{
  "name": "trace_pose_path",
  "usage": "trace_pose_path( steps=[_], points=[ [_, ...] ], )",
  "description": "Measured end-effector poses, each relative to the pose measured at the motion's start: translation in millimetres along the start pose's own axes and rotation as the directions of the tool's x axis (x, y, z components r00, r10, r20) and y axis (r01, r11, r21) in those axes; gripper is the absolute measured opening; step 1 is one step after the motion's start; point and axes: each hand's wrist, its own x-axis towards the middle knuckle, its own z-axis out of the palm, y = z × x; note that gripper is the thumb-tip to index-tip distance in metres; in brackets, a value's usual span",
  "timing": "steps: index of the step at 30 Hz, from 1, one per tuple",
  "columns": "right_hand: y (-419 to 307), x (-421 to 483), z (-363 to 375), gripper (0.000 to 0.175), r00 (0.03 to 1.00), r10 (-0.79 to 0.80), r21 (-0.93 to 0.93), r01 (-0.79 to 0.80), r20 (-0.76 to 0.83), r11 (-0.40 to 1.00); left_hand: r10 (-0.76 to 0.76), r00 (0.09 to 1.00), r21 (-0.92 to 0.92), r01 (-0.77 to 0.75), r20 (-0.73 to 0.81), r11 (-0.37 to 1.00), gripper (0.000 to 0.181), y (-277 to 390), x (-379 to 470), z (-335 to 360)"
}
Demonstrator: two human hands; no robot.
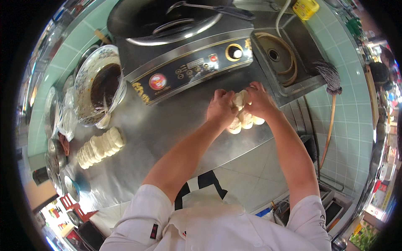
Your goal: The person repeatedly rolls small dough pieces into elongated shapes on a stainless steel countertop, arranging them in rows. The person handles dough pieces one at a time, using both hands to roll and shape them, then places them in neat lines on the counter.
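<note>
Both of my hands are at a piece of pale dough (239, 99) on the right part of the steel worktop (163, 125). My left hand (220, 108) curls around its left side, and my right hand (259, 98) grips its right side. Just below my hands, several round dough pieces (246, 120) lie close together, partly hidden by the fingers. At the left of the worktop, a row of flattened dough pieces (100, 147) rests side by side.
Beyond the worktop stands a cooker with a control panel (194, 67) and a large wok (132, 22) holding a ladle (220, 9). A patterned bowl of dark liquid (105, 84) is at left. At right are a sink (301, 47) and a wooden-handled mop (329, 75).
</note>
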Motion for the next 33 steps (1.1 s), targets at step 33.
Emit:
trace_pose_path(
  steps=[33],
  points=[
    [-383,-67,195,0.061,0.955,-0.286,-0.121,0.275,-0.081,0.954,-0.263,0.921,-0.896,-0.161,-0.287,0.414,0.083,-242,-303,-174]
  ],
)
